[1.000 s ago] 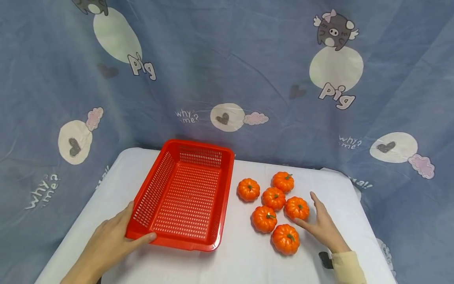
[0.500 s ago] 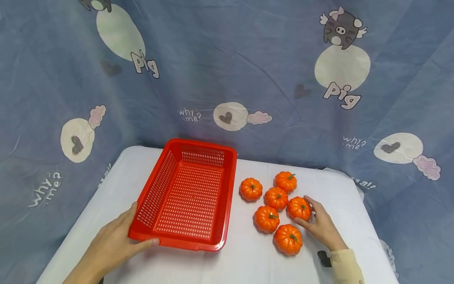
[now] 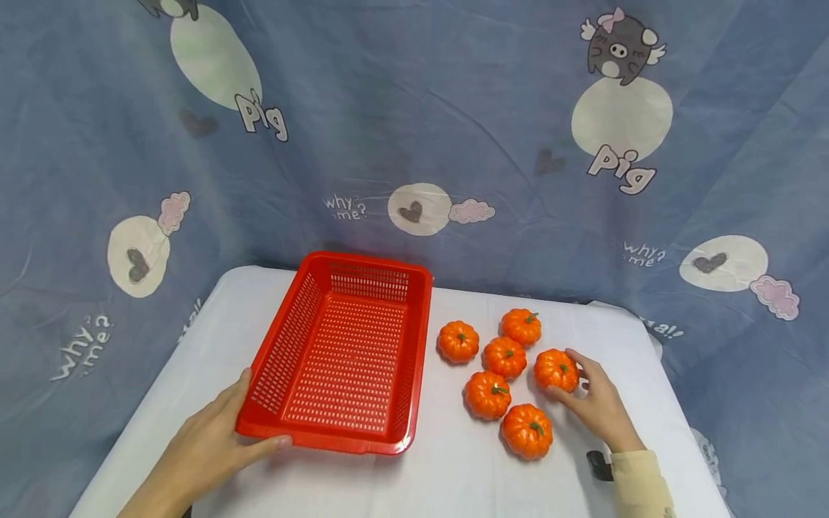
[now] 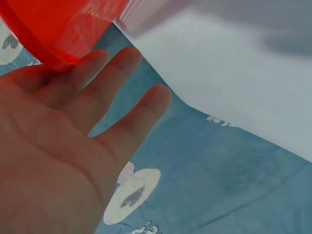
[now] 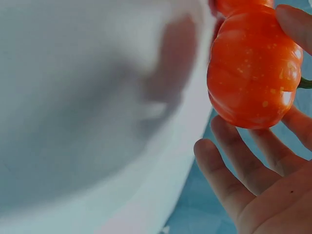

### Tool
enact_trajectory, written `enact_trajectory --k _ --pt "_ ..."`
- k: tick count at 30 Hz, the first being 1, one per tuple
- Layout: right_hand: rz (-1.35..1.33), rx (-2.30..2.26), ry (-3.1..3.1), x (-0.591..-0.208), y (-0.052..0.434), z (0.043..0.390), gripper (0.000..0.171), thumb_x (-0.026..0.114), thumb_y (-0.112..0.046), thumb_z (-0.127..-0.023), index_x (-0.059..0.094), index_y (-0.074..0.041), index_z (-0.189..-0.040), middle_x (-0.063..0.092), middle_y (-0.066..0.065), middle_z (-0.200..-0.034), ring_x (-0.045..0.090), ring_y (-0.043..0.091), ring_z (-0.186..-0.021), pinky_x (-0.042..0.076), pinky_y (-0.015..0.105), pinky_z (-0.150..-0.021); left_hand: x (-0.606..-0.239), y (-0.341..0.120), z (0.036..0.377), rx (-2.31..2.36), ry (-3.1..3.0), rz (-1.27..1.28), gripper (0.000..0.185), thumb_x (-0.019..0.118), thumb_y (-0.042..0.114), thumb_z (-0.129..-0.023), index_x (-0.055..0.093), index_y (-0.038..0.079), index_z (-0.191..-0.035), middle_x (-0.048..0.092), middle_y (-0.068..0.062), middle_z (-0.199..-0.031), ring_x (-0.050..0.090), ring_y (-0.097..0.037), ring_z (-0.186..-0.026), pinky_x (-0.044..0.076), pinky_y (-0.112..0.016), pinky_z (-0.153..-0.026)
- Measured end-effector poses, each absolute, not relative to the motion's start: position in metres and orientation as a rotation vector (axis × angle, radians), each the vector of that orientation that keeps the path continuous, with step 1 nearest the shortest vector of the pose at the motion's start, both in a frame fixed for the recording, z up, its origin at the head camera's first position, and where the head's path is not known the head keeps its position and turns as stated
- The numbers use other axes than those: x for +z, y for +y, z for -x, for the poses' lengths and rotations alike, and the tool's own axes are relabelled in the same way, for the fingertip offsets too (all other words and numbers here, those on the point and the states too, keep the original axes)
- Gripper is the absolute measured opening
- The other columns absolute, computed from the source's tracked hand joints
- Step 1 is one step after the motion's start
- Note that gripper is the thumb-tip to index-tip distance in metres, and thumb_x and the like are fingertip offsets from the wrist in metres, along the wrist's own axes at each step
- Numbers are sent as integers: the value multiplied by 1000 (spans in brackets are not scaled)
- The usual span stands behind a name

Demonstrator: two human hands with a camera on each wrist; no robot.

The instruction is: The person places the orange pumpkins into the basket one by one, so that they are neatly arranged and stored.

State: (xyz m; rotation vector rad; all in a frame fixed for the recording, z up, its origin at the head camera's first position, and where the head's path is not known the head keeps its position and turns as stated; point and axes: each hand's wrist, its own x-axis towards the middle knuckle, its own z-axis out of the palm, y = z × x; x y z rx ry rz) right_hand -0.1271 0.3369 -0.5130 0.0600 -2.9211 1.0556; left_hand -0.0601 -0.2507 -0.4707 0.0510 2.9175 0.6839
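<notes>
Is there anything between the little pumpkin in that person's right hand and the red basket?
Yes. The right hand grips the rightmost pumpkin, and the red basket lies to its left. Two other pumpkins sit on the table between them: one right beside it and another nearer the basket's wall. Lifted over them, the way looks clear.

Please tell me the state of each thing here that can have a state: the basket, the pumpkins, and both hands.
Red basket: upright, nothing inside, on the table.
Left hand: fingers straight, touching the basket's near corner.
Right hand: fingers curled, grip on one pumpkin.
Held pumpkin: in the right hand, stem up.
Other five pumpkins: loose on the table, upright, outside the basket.
</notes>
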Motion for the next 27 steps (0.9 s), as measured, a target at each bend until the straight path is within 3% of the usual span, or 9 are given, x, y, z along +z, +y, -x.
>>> enact_trajectory --k 4,11,22,27 --pt "-102 1006 -2853 -505 337 127 80 84 -24 -86 43 0 -150 47 25 -144 55 43 -118 50 59 -94 -470 -251 60 723 2882 -45 143 65 88 -67 6 -1 -161 40 -32 -151 49 -50 -128 45 -71 -94" --pt "-129 1023 -2779 -486 320 127 80 85 -35 -85 47 -7 -149 51 17 -144 57 35 -118 51 43 -92 -468 -250 59 730 2828 -13 144 64 89 -67 2 0 -161 36 -31 -153 48 -50 -129 45 -71 -93" --pt "-361 1082 -2696 -458 273 135 81 88 -30 -82 48 -13 -150 51 8 -146 55 27 -120 49 47 -96 -469 -251 60 720 2833 -14 144 64 89 -67 1 1 -161 36 -31 -153 48 -50 -129 46 -71 -92" --pt "-469 1107 -2684 -450 247 135 82 88 -35 -81 48 -16 -150 52 1 -145 55 21 -122 50 47 -97 -469 -251 60 723 2837 -17 142 64 88 -67 4 0 -161 36 -30 -153 48 -49 -129 46 -71 -93"
